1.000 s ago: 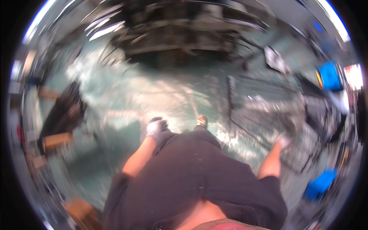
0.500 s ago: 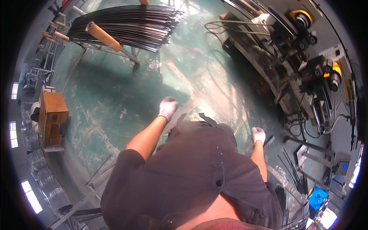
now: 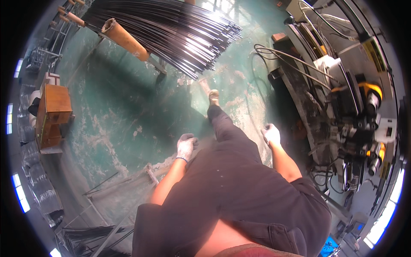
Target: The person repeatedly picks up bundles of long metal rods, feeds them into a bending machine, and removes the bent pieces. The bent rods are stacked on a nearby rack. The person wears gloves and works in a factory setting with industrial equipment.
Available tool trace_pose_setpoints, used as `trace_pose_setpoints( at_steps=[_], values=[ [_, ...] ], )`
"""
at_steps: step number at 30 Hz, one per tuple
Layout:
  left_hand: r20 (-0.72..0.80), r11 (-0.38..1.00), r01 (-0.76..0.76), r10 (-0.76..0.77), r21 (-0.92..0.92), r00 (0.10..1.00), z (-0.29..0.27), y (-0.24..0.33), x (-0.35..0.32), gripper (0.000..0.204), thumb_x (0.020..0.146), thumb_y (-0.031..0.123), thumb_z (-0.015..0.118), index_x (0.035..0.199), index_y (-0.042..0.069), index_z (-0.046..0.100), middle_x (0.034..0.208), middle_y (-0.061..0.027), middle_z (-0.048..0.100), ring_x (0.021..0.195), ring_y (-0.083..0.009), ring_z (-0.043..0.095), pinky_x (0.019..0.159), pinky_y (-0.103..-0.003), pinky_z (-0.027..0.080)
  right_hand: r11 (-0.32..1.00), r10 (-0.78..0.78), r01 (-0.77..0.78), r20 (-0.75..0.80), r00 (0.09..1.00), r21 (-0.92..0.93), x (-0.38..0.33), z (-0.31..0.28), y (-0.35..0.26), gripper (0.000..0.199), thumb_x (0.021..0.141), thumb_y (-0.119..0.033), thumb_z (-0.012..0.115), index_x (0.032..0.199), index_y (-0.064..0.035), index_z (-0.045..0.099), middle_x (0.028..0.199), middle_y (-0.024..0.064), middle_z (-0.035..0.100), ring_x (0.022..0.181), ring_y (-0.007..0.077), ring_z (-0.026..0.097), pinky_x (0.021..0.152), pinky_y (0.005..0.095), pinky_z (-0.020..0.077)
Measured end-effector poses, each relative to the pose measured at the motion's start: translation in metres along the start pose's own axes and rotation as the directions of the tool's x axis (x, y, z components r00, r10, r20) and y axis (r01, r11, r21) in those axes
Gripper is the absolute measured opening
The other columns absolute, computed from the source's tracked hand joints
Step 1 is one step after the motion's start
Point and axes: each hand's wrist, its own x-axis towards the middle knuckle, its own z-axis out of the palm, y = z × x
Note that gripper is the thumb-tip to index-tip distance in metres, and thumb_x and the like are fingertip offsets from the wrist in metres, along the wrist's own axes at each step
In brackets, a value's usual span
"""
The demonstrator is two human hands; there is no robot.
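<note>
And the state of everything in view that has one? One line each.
Left grip: gloved, loosely curled, nothing seen in it.
Right grip: gloved, fingers curled, nothing seen in it.
Black rods: bunched lengthwise, ends uneven.
Brown tube: hollow, visible end open.
Wooden cabinet: standing; doors or drawers unclear.
Machine: running or stopped, can't tell.

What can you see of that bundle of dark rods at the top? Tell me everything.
The bundle of rods is many long, thin, dark, shiny, metal-looking pieces lying roughly side by side. Their ragged right-hand ends catch bright light; the other ends are hard to make out. It sits above the green floor on a rack, beside a tan tube; whether they touch is unclear. Neither left hand nor right hand touches it.
</note>
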Motion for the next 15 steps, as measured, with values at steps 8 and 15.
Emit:
trace_pose_setpoints(
  at_steps=[8, 15],
  values=[
    [-0.229, 0.996, -0.085, 0.084, 0.005, 0.97, 0.005, 0.171, 0.075, 0.039, 0.091, 0.002, 0.069, 0.128, -0.008, 0.06, 0.1, -0.0144, 0.073, 0.079, -0.0191, 0.071, 0.069, -0.032, 0.059, 0.856, -0.507, 0.498, -0.04, 0.861, -0.139, 0.26, -0.008, -0.296, 0.069, 0.089, -0.033, 0.078, 0.144, 0.0012, 0.054, 0.138, 0.0255, 0.063, 0.131, 0.0422, 0.058, 0.111, 0.0483, 0.047],
    [-0.372, 0.951, -0.311, 0.287, -0.004, 0.883, 0.001, 0.301, 0.096, 0.034, 0.101, 0.004, 0.064, 0.133, -0.007, 0.058, 0.11, -0.0151, 0.073, 0.095, -0.02, 0.07, 0.085, -0.032, 0.059, 0.709, -0.704, 0.633, -0.255, 0.663, -0.31, 0.398, -0.049, -0.507, 0.071, 0.079, -0.041, 0.089, 0.126, 0.001, 0.058, 0.115, 0.0204, 0.065, 0.112, 0.0377, 0.063, 0.099, 0.0475, 0.0505]
  ],
)
